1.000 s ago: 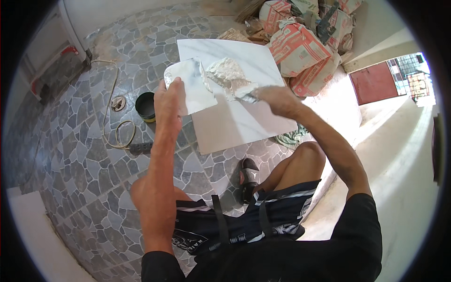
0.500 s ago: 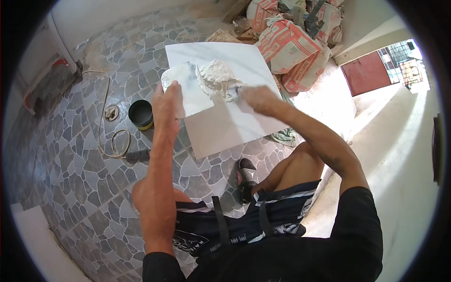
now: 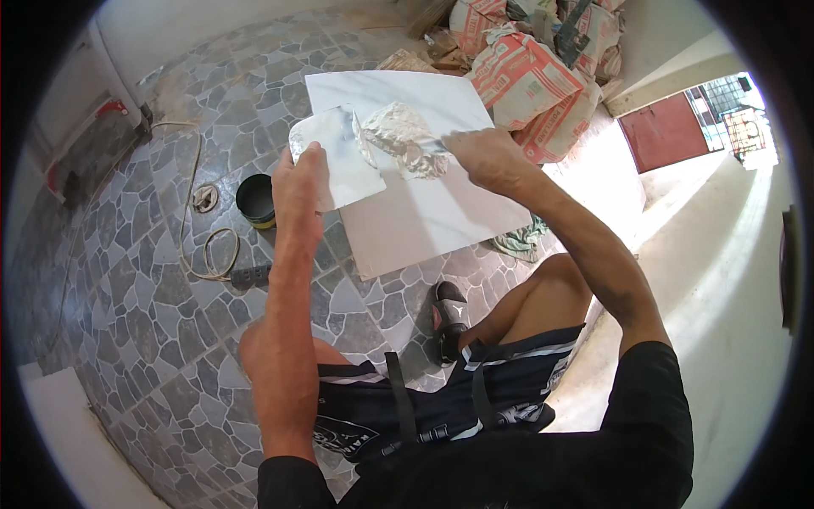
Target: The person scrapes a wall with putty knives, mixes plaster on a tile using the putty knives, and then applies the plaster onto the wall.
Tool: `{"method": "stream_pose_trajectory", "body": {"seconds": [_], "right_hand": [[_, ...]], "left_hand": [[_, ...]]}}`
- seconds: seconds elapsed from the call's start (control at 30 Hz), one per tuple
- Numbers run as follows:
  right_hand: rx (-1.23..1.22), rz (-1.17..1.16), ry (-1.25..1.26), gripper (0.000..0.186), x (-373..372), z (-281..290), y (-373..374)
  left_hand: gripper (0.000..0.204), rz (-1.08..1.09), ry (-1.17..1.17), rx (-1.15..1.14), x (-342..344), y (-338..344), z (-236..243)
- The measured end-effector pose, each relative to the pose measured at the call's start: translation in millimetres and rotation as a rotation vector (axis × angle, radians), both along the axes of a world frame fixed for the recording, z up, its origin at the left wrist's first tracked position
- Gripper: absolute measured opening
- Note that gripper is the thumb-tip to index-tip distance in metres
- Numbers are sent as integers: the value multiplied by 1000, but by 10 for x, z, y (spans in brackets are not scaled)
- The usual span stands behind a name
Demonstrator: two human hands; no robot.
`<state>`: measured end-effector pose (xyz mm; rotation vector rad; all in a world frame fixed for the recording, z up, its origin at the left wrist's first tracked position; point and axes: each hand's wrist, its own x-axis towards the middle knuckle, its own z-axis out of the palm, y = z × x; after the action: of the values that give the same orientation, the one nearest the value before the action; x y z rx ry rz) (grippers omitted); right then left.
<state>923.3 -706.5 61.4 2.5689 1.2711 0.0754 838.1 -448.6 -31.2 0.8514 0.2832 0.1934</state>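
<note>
My left hand [image 3: 297, 182] grips the near left edge of a pale flat sheet [image 3: 339, 174], its thumb on top. White paste is smeared along the sheet's far right edge. My right hand [image 3: 493, 161] is closed round the handle of what looks like a putty knife [image 3: 436, 147], mostly hidden by the fingers and blurred. The blade points left at a heap of thick white paste [image 3: 394, 127], touching or just above its right side. Under the heap lies a large white board [image 3: 415, 229], which the sheet partly overlaps.
A dark round tub [image 3: 255, 199] stands left of the board, near a cable with a black power strip [image 3: 251, 276]. Red-and-white cement bags [image 3: 526, 81] are piled behind to the right. A crumpled cloth [image 3: 519, 242] pokes out at the board's right edge, above my sandalled foot [image 3: 448, 318].
My right hand has moved a little right and up, drawing the putty knife back from the heap's near part. The paste there now lies in a rounder lump. My left hand stays nearly still.
</note>
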Motion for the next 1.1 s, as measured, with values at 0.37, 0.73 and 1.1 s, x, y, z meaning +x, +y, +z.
{"method": "stream_pose_trajectory", "body": {"seconds": [0.37,0.73,1.1], "right_hand": [[165,209,6,13,204,-497,-319],[-220,-98,113,17,73,-431,-127],[-158,-180,62,20,67,-66,-22]], "left_hand": [[34,-21,-21,22,14,-35,13],[29,14,13,40,0,-50,39],[31,43,-4,59,-70,26,71]]}}
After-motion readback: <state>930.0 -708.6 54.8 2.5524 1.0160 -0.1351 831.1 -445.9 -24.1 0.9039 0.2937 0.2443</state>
